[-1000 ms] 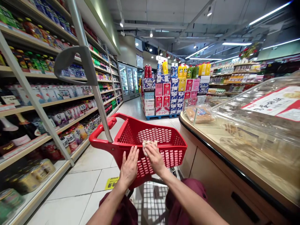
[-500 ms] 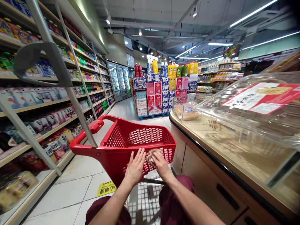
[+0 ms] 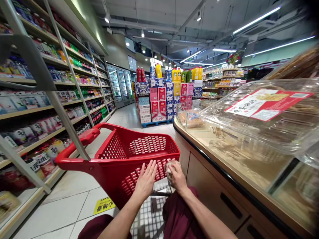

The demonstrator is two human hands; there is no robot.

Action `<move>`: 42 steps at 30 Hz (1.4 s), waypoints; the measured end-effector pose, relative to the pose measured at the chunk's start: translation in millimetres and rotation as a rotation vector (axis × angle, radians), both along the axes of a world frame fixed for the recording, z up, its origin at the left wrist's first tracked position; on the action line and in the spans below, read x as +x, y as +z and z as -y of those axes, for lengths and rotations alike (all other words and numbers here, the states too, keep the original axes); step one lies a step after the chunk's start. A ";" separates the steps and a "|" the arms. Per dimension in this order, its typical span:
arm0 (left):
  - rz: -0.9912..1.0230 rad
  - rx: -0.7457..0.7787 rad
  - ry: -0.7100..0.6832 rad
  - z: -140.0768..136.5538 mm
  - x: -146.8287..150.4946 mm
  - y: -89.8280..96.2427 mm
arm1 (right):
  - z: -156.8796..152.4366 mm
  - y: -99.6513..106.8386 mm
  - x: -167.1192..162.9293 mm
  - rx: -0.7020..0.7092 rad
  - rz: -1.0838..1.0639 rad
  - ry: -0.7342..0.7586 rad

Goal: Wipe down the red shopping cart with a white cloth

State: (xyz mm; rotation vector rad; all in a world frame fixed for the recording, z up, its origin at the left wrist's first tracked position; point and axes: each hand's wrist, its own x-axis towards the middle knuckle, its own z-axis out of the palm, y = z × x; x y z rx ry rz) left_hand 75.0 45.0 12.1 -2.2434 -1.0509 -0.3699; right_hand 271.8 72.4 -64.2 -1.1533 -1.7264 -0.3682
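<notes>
A red plastic shopping cart (image 3: 107, 172) with perforated basket walls stands right in front of me. My left hand (image 3: 147, 177) lies flat against the cart's near side wall, fingers stretched out. Just to its right, my right hand (image 3: 178, 176) is closed around a crumpled, greyish cleaning cloth (image 3: 169, 171) at the far right end of that wall. Part of the cloth is hidden by the fingers. A metal pole with a grey plastic loop (image 3: 35, 63) rises beside the cart's handle (image 3: 74, 146).
Drink shelves (image 3: 74, 79) line the left. A display counter (image 3: 206, 166) with clear packaged food (image 3: 269, 103) stands close on my right. Ahead is a stack of drink cartons (image 3: 159, 99). A yellow floor sticker (image 3: 104, 205) lies below the cart, on white tiles.
The right hand has moved with the cloth rightward and slightly down along the cart's side, away from the left hand. The left hand stays on the wall. My view has shifted slightly.
</notes>
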 end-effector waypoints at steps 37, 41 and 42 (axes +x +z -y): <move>0.144 0.038 0.140 -2.2 -26.3 20.5 | -37.9 48.6 24.0 -0.110 0.058 0.059; 0.149 0.014 0.121 0.3 -25.3 12.9 | -23.9 15.3 28.7 -0.005 -0.021 -0.028; 0.138 0.008 0.100 2.7 -24.0 8.7 | -16.4 3.2 25.5 -0.012 -0.011 -0.029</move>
